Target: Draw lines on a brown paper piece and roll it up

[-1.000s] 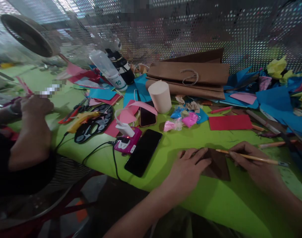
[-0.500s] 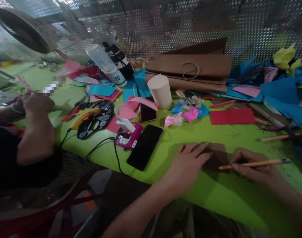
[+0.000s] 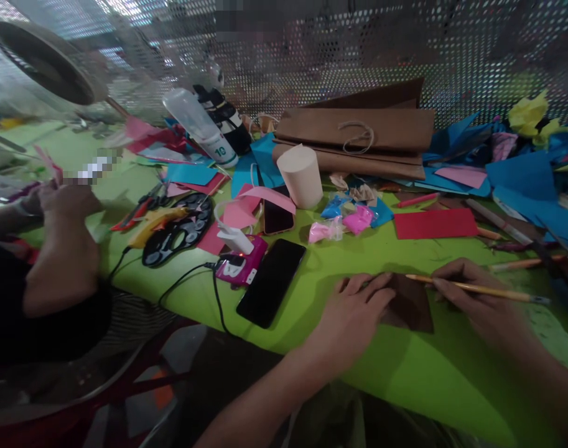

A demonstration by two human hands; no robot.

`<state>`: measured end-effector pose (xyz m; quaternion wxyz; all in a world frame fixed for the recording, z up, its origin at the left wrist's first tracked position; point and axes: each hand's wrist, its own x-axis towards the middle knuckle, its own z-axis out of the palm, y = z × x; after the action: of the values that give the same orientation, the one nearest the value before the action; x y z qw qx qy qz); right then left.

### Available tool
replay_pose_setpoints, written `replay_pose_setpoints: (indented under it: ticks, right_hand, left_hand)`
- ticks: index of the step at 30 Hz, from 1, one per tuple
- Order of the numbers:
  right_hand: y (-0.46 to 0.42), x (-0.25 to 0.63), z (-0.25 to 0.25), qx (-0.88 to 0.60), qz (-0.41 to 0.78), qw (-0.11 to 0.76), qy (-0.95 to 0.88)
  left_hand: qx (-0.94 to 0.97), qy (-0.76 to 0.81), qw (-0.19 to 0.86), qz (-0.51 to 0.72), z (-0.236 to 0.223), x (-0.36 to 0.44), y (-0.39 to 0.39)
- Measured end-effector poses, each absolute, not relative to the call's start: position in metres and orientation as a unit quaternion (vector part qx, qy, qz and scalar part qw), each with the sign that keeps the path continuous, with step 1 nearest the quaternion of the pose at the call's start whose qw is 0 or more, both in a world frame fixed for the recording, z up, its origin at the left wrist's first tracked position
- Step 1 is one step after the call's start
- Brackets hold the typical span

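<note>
My left hand [image 3: 351, 314] lies flat with fingers stretched out, pressing on the left part of a brown paper piece [image 3: 412, 306] on the green table [image 3: 405, 373]. My right hand [image 3: 473, 292] is closed around a pencil [image 3: 479, 289], whose tip rests at the paper's upper edge. The pencil's far end points right.
A black phone [image 3: 270, 283], a pink charger [image 3: 241, 266], a second phone [image 3: 278, 218], a cream paper cylinder [image 3: 300, 176], a red card [image 3: 435, 223], brown paper bags [image 3: 358, 134] and blue paper scraps [image 3: 526, 180] crowd the table. Another person's arm [image 3: 62, 249] works at left.
The pencil tip has moved from the paper's lower right edge up to its upper edge. My left hand has stayed flat on the paper.
</note>
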<state>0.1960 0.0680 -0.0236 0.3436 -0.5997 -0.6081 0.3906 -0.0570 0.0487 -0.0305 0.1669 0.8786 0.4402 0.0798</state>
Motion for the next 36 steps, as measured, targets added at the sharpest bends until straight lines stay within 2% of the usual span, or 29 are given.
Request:
replay_pose_setpoints:
  ticks: [7,14,29,36]
  right_hand:
    - [0.071,0.189,-0.024,-0.601,0.363,0.351,-0.619]
    - [0.07,0.194,-0.027,-0.604,0.362,0.316,-0.636]
    - [0.047,0.189,-0.015,-0.548,0.496,0.271,-0.617]
    - [0.042,0.19,-0.015,-0.552,0.508,0.273,-0.603]
  left_hand:
    - [0.877,0.442,0.162,0.093,-0.031,-0.058,0.048]
    - [0.876,0.443,0.163,0.093,-0.029,-0.057,0.048]
    - [0.874,0.444,0.164,0.106,-0.027,-0.058,0.048]
    - [0.873,0.445,0.169,0.107,-0.027,-0.058,0.048]
